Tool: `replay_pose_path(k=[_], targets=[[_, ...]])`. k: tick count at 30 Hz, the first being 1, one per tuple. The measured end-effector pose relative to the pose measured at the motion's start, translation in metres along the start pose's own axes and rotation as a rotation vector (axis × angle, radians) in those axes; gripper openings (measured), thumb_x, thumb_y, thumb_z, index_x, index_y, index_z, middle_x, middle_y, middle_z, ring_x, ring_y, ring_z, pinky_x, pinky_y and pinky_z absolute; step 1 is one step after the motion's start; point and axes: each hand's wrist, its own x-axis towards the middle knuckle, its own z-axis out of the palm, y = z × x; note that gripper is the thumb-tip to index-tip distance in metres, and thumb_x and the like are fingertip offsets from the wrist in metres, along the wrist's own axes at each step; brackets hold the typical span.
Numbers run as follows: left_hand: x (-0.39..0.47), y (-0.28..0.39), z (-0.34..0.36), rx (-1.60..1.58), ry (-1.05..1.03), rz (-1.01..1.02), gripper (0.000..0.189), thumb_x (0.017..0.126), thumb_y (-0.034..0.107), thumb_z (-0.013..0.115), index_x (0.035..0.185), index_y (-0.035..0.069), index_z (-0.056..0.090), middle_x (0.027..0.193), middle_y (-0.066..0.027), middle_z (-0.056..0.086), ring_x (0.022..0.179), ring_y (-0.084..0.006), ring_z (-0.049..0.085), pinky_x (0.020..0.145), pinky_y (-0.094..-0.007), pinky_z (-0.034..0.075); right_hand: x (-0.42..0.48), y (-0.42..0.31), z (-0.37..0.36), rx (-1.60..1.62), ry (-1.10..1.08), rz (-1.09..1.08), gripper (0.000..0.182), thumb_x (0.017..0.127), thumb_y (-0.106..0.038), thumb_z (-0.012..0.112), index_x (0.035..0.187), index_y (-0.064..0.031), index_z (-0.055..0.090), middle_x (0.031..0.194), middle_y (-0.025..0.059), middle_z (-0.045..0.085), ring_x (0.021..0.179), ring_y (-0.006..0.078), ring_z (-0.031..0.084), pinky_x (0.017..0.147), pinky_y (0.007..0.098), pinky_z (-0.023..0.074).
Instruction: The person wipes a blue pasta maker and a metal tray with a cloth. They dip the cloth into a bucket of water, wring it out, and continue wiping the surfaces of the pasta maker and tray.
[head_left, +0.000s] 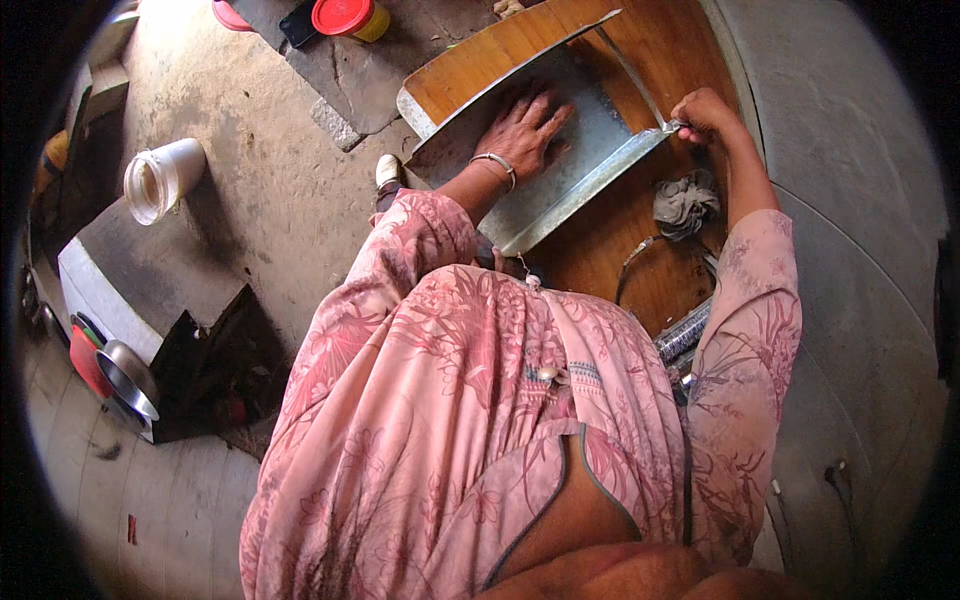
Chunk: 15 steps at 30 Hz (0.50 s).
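A shallow sheet-metal tray (600, 127) with raised long rims lies slanted over a brown wooden board (585, 247). Inside it, my left hand (525, 135), with a metal bangle at the wrist, rests palm down with fingers spread. What is under that palm is hidden. At the tray's right corner, my right hand (705, 116) is closed on a small greyish end where the rim meets a thin strip (634, 75). Whether that end is bent metal or cloth, I cannot tell. Below my right hand a crumpled grey cloth (685, 204) lies on the board.
A dark cable (626, 266) runs near my waist. Left, a whitish plastic tub (165, 180) stands by a block-like stove (172, 277), with a steel bowl (127, 375) beside it. A red-lidded container (343, 16) and a dark phone-like object (297, 26) sit on stone slabs at the top.
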Motion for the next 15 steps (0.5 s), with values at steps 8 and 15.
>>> replay_pose_path(k=[8, 15], targets=[[0.0, 0.004, -0.005, -0.009, 0.018, 0.003, 0.053, 0.087, 0.04, 0.054, 0.134, 0.019, 0.043, 0.142, -0.0149, 0.033, 0.133, -0.0349, 0.029, 0.11, -0.0463, 0.024, -0.009, -0.009, -0.012, -0.049, -0.008, 0.079, 0.021, 0.089, -0.021, 0.056, 0.076, -0.0057, 0.061, 0.058, 0.0059, 0.059, 0.039, 0.0127, 0.052, 0.033, 0.0264, 0.0388], [0.003, 0.002, 0.0, -0.005, 0.032, 0.016, 0.054, 0.086, 0.042, 0.055, 0.135, 0.022, 0.041, 0.142, -0.014, 0.034, 0.128, -0.0368, 0.034, 0.105, -0.0478, 0.032, -0.01, 0.005, -0.013, -0.063, -0.079, 0.007, 0.025, 0.086, -0.02, 0.053, 0.067, -0.0044, 0.059, 0.055, 0.0059, 0.057, 0.042, 0.014, 0.054, 0.037, 0.032, 0.0421]])
